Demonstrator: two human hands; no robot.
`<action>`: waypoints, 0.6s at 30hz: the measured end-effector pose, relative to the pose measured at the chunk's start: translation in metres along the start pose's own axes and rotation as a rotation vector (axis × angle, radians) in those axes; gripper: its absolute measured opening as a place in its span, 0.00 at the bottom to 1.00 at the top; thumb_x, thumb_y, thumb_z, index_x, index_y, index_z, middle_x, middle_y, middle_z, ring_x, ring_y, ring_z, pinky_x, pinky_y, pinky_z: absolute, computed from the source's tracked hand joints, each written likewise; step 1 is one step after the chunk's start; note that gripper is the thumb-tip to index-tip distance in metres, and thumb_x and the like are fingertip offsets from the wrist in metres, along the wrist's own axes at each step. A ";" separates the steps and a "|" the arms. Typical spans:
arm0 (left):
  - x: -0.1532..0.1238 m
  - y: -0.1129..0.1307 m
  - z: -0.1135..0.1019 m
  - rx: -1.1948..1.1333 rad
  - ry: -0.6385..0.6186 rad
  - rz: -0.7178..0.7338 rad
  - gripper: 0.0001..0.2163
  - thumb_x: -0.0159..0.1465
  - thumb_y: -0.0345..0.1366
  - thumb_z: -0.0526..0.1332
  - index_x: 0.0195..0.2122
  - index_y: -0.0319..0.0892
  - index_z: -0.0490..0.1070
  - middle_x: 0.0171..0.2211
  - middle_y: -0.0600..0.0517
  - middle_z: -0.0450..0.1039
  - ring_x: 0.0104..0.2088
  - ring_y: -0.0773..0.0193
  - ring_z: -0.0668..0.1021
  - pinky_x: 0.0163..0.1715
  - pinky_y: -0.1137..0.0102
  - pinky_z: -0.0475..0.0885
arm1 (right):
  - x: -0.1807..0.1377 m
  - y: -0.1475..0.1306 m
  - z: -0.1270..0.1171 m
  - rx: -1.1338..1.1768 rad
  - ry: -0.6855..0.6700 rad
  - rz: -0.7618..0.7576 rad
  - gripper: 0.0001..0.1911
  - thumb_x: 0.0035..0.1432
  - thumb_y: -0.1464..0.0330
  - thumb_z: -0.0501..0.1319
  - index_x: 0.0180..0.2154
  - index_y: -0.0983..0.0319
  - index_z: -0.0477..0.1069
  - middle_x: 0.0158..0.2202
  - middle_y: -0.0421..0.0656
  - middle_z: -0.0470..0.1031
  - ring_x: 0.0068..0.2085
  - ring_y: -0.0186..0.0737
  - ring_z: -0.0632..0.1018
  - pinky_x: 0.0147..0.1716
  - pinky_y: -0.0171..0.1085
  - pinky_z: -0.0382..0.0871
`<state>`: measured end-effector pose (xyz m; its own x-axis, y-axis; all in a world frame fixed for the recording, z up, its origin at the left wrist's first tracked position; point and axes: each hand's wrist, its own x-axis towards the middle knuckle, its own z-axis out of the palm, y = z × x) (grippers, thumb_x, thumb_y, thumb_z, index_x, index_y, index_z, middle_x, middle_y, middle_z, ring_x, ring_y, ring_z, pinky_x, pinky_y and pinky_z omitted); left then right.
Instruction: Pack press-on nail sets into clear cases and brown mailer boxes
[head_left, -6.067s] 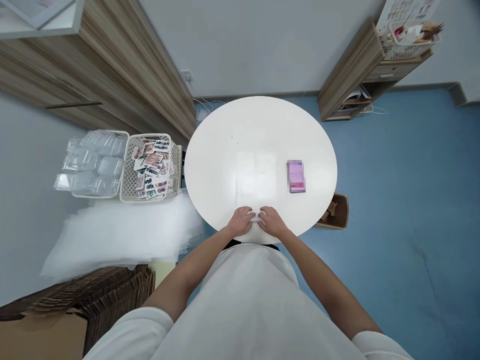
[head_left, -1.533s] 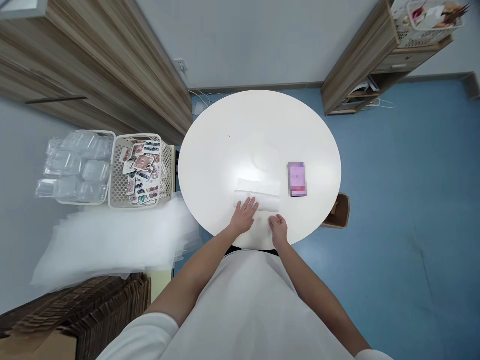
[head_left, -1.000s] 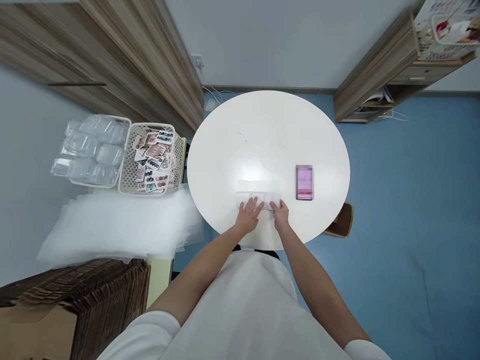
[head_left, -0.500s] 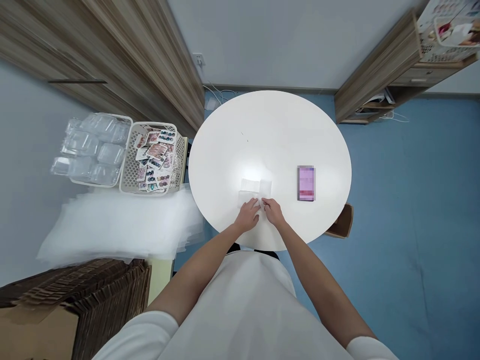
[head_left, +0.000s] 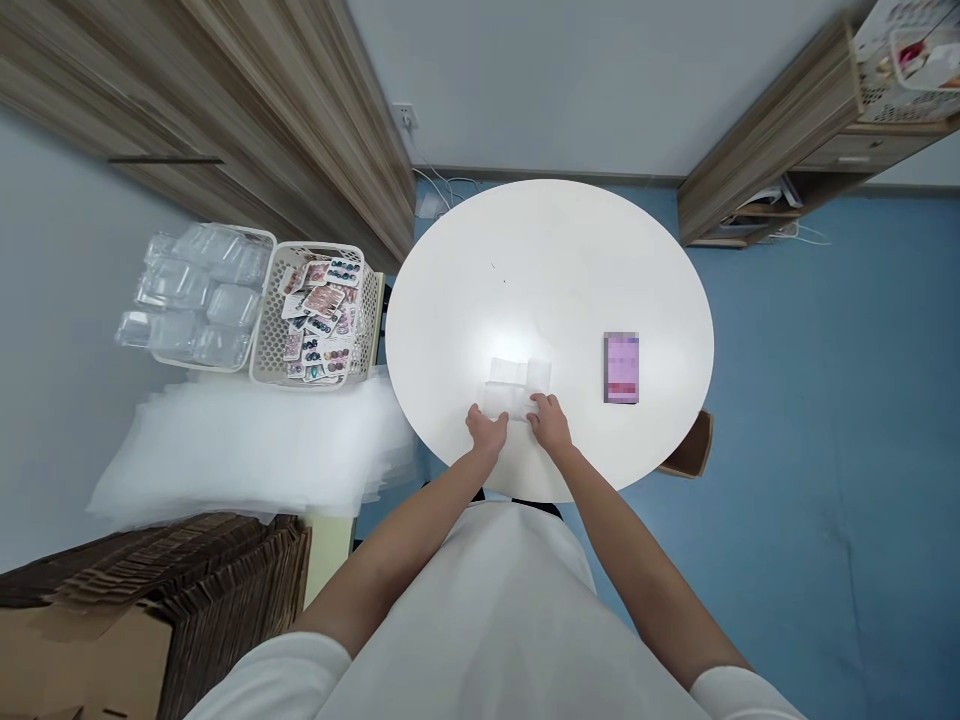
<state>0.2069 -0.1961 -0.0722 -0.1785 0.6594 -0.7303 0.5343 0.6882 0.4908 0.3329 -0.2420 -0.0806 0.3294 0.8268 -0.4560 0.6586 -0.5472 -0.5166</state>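
A folded white foam sheet point(head_left: 516, 382) lies near the front of the round white table point(head_left: 547, 260). My left hand point(head_left: 487, 432) is closed on the sheet's near left corner. On the near right edge of the sheet, my right hand point(head_left: 551, 424) pinches it with curled fingers. A purple box point(head_left: 621, 367) rests on the table to the right, apart from both hands.
At the left stand a mesh basket of coloured cards point(head_left: 319, 315) and a basket of clear plastic shells point(head_left: 199, 298). A stack of white foam sheets point(head_left: 247, 455) and flat cardboard point(head_left: 150, 580) lie nearer. A small carton point(head_left: 694, 445) sits under the table's right edge.
The long foam strip has been folded over from the right into a shorter, squarer pad. Both hands have closed on its near edge; the left hand went from flat to curled.
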 end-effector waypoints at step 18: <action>0.017 0.004 0.007 -0.123 -0.269 0.422 0.12 0.54 0.29 0.57 0.40 0.39 0.67 0.36 0.49 0.72 0.36 0.64 0.75 0.37 0.66 0.72 | 0.005 0.006 0.002 0.063 -0.006 -0.047 0.18 0.52 0.71 0.54 0.46 0.57 0.61 0.40 0.43 0.63 0.33 0.37 0.69 0.31 0.36 0.65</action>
<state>0.2121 -0.1843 -0.0860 0.2593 0.7973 -0.5450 0.4099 0.4201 0.8096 0.3376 -0.2420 -0.0871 0.2948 0.8512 -0.4343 0.6294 -0.5149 -0.5820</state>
